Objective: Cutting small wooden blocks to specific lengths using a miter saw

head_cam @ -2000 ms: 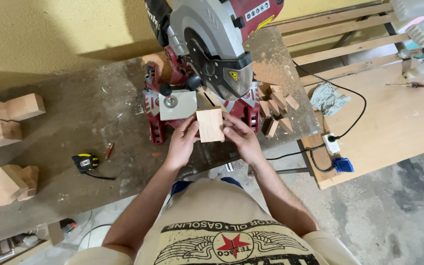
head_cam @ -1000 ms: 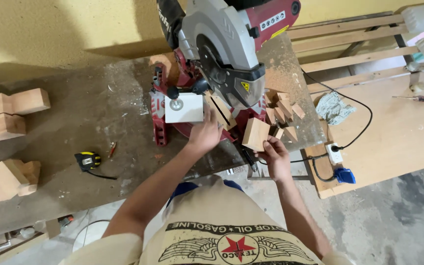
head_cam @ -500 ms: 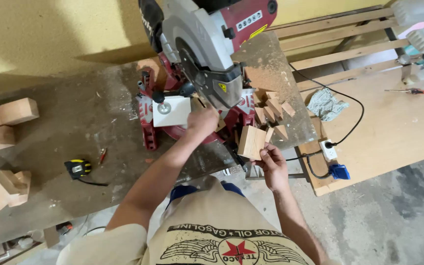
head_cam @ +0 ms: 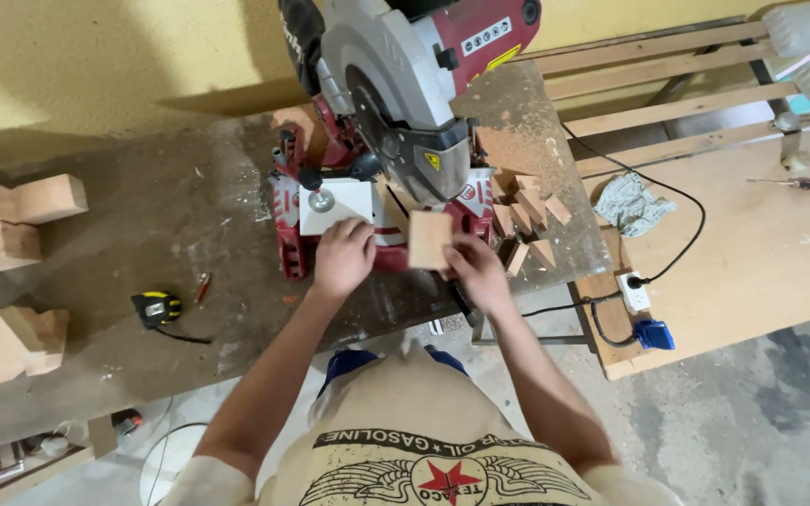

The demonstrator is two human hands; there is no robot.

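1. Since half a second ago, right hand (head_cam: 478, 272) has brought the square wooden block (head_cam: 429, 239) up from the bench edge to the saw base; fingers pinch its lower right edge.
2. Left hand (head_cam: 343, 258) lies curled, knuckles up, on the miter saw (head_cam: 396, 112) table beside the block; whether it grips anything cannot be told.
3. Judgement: seat the block flat against the fence, fingers clear of the blade line.
4. Offcuts (head_cam: 527, 220) lie right of the saw; tape measure (head_cam: 156, 307) left.

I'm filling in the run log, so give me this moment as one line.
right hand: holds wood block | left hand: on miter saw base | offcuts right of saw
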